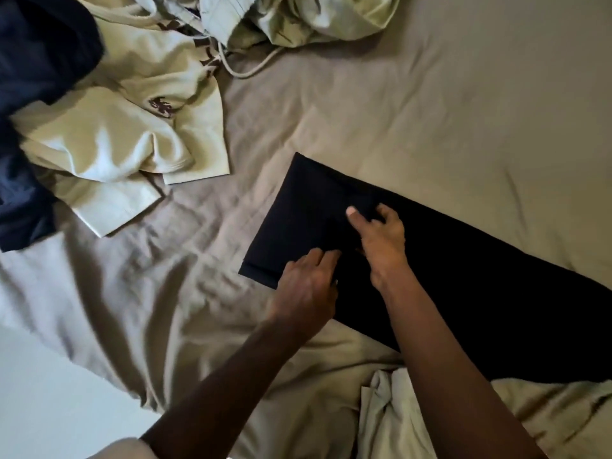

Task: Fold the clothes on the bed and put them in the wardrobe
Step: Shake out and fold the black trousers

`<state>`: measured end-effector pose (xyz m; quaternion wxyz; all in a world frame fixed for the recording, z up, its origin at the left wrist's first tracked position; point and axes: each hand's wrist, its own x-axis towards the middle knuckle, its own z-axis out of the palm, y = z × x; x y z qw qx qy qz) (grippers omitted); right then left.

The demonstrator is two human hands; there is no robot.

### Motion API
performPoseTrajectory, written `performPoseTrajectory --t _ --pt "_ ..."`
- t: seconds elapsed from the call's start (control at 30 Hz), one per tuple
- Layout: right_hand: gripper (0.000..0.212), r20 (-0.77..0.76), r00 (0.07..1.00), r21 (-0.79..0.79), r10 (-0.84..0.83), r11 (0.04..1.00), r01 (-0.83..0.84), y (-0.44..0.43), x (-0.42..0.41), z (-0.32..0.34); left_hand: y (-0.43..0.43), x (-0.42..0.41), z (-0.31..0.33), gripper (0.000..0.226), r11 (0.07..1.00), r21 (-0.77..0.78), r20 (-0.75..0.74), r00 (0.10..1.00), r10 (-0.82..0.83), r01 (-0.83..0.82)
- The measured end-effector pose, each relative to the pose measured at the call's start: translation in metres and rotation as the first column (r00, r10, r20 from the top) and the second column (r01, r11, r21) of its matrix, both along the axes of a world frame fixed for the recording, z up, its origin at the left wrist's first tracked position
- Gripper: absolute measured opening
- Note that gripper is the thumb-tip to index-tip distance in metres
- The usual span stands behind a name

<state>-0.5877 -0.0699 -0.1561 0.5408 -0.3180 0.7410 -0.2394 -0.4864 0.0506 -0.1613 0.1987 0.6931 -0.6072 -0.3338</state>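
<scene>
Mid-fold: the dark garment [298, 213] lies in a long strip on the bed [463, 111], its left end already doubled over.

The left hand [308, 286] presses the folded end with straight fingers. The right hand [381, 236] rests at the fold's edge, fingers bent; whether they pinch cloth I cannot tell. Next, I judge, the long tail needs bringing over squarely — the cream shirt [132, 127] waits unfolded.
</scene>
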Motion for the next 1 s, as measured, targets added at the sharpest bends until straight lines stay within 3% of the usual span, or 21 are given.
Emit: performPoseTrajectory --t 0.13,0.2,0.27,0.33,0.4,0.47,0.53,0.6,0.67,0.77,0.87,1.0 --pt "0.061 -0.100 0.994 -0.129 -0.054 0.991 0.041 -0.002 -0.011 -0.007 0.005 0.002 0.006 0.035 1.000 0.003 0.023 0.999 0.023 -0.023" --pt "0.065 -0.172 0.982 -0.092 -0.083 0.993 0.067 0.001 -0.015 -0.008 0.005 0.013 0.011 0.025 0.975 -0.029 0.047 0.974 0.219 -0.218" --pt "0.072 -0.214 0.975 0.002 -0.050 0.999 0.051 0.011 -0.018 -0.003 0.005 0.032 0.009 0.016 0.870 -0.012 0.053 0.868 0.494 -0.494" --pt "0.076 -0.298 0.952 0.045 0.065 0.998 -0.054 0.028 -0.015 0.005 0.007 0.058 0.005 0.032 0.768 0.084 0.073 0.773 0.630 -0.635" --pt "0.074 -0.496 0.853 -0.035 0.161 0.978 -0.205 0.045 -0.008 0.011 0.014 0.078 -0.001 0.042 0.803 0.162 0.125 0.819 0.560 -0.574" --pt "0.064 -0.623 0.759 -0.211 0.188 0.894 -0.394 0.054 -0.001 0.010 0.022 0.089 -0.005 0.049 0.881 0.172 0.142 0.896 0.420 -0.440" --pt "0.047 -0.566 0.793 -0.378 0.227 0.783 -0.495 0.045 0.008 0.004 0.028 0.095 -0.009 0.051 0.941 0.102 0.139 0.941 0.308 -0.323" --pt "0.032 -0.542 0.793 -0.442 0.278 0.708 -0.550 0.024 0.022 0.000 0.033 0.099 -0.011 0.047 0.967 0.020 0.160 0.955 0.249 -0.255" --pt "0.027 -0.614 0.730 -0.410 0.301 0.668 -0.621 -0.003 0.042 -0.005 0.035 0.103 -0.014 0.034 0.981 -0.061 0.234 0.953 0.194 -0.185" --pt "0.038 -0.703 0.572 -0.198 0.422 0.656 -0.728 -0.039 0.070 -0.011 0.036 0.111 -0.017 0.011 0.983 -0.141 0.293 0.943 0.156 -0.119" --pt "0.021 -0.755 0.443 -0.098 0.484 0.584 -0.806 -0.056 0.078 -0.018 0.041 0.122 -0.017 0.009 0.979 -0.170 0.257 0.954 0.152 -0.111" --pt "0.015 -0.760 0.447 -0.176 0.473 0.511 -0.841 -0.054 0.072 -0.025 0.061 0.133 -0.017 0.010 0.991 -0.133 0.242 0.970 0.019 0.014"
